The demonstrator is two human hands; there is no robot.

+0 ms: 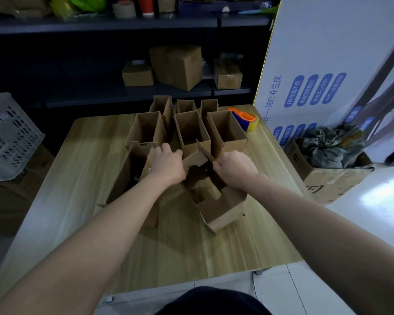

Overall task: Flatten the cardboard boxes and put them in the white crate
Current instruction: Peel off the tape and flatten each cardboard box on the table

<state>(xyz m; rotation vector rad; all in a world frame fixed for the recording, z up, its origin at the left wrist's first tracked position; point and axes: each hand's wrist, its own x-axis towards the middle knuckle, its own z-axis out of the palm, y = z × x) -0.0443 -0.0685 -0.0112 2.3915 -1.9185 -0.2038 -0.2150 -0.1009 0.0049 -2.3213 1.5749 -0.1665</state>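
Note:
A brown cardboard box (221,208) lies on its side in the middle of the wooden table (82,160), its flaps spread open toward me. My left hand (167,164) grips one of its flaps from the left. My right hand (236,168) pinches another flap (205,151) that sticks up. Behind them several open cardboard boxes (191,130) stand upright in two rows. The white crate (9,135) stands off the table at the far left.
An orange and blue tape dispenser (245,120) lies at the table's back right corner. A box holding a dark bundle (330,169) sits on the floor to the right, before a big white carton (328,64). Dark shelves with boxes (175,67) stand behind.

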